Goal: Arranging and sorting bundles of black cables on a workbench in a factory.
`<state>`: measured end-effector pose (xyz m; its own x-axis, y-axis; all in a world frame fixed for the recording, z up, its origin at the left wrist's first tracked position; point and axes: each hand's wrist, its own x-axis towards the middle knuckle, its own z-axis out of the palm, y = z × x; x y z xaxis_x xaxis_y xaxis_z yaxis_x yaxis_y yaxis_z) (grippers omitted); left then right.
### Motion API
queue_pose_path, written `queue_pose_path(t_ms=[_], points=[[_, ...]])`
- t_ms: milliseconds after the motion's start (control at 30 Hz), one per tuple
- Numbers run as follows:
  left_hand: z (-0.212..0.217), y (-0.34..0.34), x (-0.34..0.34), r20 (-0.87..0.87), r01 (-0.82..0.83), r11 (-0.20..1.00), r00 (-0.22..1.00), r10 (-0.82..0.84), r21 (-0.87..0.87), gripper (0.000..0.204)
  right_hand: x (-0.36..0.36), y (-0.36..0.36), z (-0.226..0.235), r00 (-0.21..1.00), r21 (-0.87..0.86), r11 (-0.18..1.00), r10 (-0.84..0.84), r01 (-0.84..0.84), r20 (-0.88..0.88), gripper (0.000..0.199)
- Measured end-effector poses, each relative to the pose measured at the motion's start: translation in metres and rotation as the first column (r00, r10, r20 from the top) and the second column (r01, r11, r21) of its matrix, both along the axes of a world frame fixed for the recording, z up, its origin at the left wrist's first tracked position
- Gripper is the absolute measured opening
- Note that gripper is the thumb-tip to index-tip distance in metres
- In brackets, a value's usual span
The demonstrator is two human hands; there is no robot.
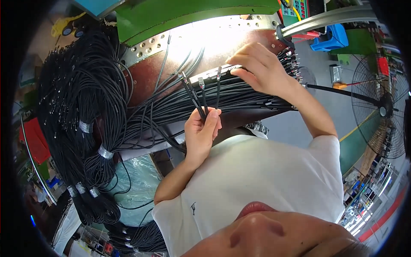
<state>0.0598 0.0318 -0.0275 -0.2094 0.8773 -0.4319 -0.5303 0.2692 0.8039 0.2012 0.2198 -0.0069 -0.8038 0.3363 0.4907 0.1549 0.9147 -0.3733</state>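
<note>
Brown bench top (222,40) under a glaring lamp, cable bundles (81,128) everywhere — my left hand (201,135) pinches a few black cables (201,100) upright, right hand (261,68) closed on the metal strip (214,73) at their tips — loose pinch or glare and I'd likely mis-seat one.

Black cables (239,96) are lying in a thick band across the brown tabletop (222,47), blocking the middle. Bare, brightly lit strip of tabletop is staying open above them, bounded by the green machine edge (180,15). Bundled cable coils (81,120) are crowding the whole side beyond that. Left hand (203,130) and right hand (261,68) are sitting well apart; raised cable ends (201,92) are filling the gap between.
</note>
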Motion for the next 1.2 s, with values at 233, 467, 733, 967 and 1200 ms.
queue_pose_path(t_ms=[233,467,733,967,1200], points=[[0.003,-0.002,-0.007,-0.065,0.091,0.996,0.994,-0.092,-0.027,0.014,-0.006,-0.017,0.002,0.991,0.289,0.952,0.076,-0.104,0.106,0.019],[0.009,0.013,-0.011,0.288,0.129,0.987,0.953,-0.095,-0.098,0.021,0.002,-0.021,0.008,0.989,0.117,0.983,0.136,-0.142,0.056,0.017],[0.015,0.008,0.001,-0.159,0.145,0.986,0.979,-0.131,0.081,0.013,0.016,-0.042,0.007,0.977,-0.859,0.466,0.065,-0.21,-0.203,0.009],[0.013,0.01,0.022,-0.187,0.13,0.982,0.977,-0.103,0.137,0.014,-0.001,-0.076,-0.003,0.806,-0.816,-0.251,-0.46,-0.521,-0.373,0.012],[-0.001,0.001,0.02,-0.063,0.064,0.995,0.996,-0.059,0.08,0.012,0.044,-0.008,0.001,0.563,-0.748,0.592,-0.524,-0.299,-0.639,0.029]])
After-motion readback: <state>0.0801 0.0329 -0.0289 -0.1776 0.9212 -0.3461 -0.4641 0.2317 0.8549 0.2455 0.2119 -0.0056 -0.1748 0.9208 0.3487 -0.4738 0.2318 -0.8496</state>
